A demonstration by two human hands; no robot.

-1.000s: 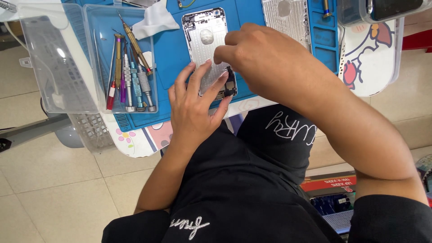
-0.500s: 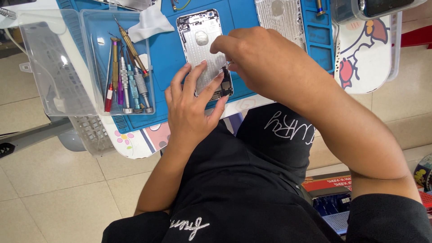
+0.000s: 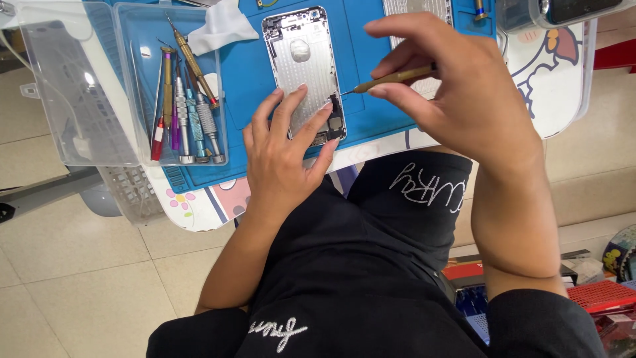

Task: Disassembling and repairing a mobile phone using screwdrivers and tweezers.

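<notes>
Phone housing [image 3: 306, 66] lies open-side up on the blue mat [image 3: 371, 99], pinned flat by the left hand's [image 3: 281, 156] spread fingers so it cannot slide; the right hand [image 3: 464, 93] pinches a thin brass-handled screwdriver [image 3: 391, 78], tip at the housing's lower edge.

The person wears black clothing with short black sleeves, leaving both forearms bare. White script-like lettering marks the black fabric over the lap in two places. The left hand [image 3: 281, 159] and right hand [image 3: 464, 93] are bare, without gloves, rings or watch.
</notes>
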